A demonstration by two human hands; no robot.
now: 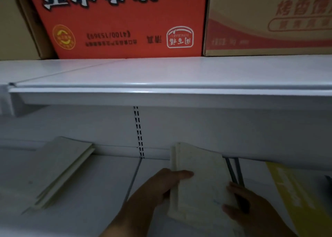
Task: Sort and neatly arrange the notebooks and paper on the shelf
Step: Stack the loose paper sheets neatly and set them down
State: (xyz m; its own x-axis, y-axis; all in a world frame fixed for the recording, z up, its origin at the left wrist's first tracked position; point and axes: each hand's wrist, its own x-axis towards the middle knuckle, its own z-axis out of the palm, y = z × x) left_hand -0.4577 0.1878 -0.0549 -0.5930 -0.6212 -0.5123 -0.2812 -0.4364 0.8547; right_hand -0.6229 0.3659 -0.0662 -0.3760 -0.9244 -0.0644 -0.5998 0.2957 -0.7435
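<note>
Notebooks, a cream soft-cover bundle (pixel 199 179) clasped at its sides by left hand (pixel 161 184) and right hand (pixel 246 202) over the white metal lower shelf (pixel 100 182), mid-sort, probably next to be squared beside the pale stack (pixel 61 170) lying far left.

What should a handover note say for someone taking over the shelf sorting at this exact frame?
Left hand: grip on the left edge of a pale notebook stack, thumb on top.
Right hand: grip on the stack's right edge.
Second pale pile lies skewed on the lower shelf, left of the divider.
Yellow item sits far right.
Done: nothing visibly squared.
Left: set the held stack down, straighten the left pile.
</note>
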